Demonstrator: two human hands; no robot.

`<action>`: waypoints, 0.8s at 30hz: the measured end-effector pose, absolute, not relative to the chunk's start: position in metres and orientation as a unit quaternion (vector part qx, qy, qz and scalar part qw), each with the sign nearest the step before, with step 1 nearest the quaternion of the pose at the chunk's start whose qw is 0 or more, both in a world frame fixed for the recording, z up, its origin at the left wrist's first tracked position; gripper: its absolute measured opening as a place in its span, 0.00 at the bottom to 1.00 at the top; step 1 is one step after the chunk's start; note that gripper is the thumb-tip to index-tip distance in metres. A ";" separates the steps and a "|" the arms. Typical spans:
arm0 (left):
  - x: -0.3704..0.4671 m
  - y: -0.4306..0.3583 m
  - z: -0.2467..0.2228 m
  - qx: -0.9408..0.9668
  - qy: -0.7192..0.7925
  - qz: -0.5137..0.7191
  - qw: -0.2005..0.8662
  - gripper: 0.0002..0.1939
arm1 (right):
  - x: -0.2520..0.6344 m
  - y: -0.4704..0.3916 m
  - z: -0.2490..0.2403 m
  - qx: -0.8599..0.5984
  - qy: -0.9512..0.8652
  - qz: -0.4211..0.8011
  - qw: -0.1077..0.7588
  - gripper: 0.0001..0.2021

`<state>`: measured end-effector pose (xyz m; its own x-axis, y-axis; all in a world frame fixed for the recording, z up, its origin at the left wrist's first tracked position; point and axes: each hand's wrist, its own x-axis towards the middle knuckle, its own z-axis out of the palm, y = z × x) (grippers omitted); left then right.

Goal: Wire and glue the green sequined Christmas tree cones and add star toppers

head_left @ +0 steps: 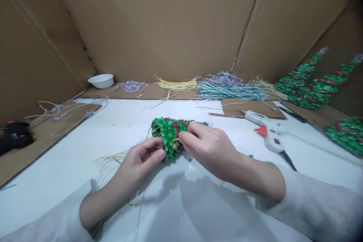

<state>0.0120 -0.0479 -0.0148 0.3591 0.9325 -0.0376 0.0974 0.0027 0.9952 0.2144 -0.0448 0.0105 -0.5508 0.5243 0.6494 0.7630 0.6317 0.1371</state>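
Note:
A small green Christmas tree (169,128) with red garland lies on its side on the white table, its hollow base turned to the left. My left hand (147,157) grips the rim of that base, fingers reaching into the opening and thumb outside. Thin yellow and white wires (113,155) trail out of the base to the left. Against the tree's side, my right hand (204,143) pinches a short yellow wire (176,140) that sticks out from the green surface. The right hand covers much of the tree's narrow end.
A glue gun (273,140) lies at the right, near a knife (293,114). Bundles of yellow wire (178,84) and green wire (232,91) lie along the back, with a white bowl (101,81) to their left. Decorated trees (314,90) stand far right; a black tool (17,136) lies left.

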 end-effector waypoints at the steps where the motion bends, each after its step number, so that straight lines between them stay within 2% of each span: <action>1: 0.012 -0.048 -0.015 0.603 0.428 0.370 0.563 0.13 | 0.214 -0.045 0.010 -0.375 -0.857 -0.205 0.287 0.12; 8: 0.014 -0.046 -0.015 0.599 0.431 0.377 0.559 0.14 | 0.213 -0.044 0.006 -0.357 -0.857 -0.217 0.302 0.12; 11: 0.014 -0.045 -0.014 0.604 0.419 0.375 0.565 0.15 | 0.214 -0.044 0.003 -0.337 -0.853 -0.224 0.329 0.08; 19: 0.015 -0.047 -0.012 0.603 0.413 0.370 0.573 0.13 | 0.211 -0.043 0.001 -0.368 -0.856 -0.048 0.361 0.08; 24: 0.015 -0.047 -0.012 0.607 0.417 0.363 0.571 0.13 | 0.212 -0.049 0.015 -0.402 -0.862 0.005 0.310 0.08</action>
<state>0.0154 -0.0471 -0.0118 0.3886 0.9208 -0.0349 0.0912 -0.0008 0.9958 0.2117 -0.0485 0.0152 -0.4849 0.6952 0.5306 0.6887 0.6775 -0.2582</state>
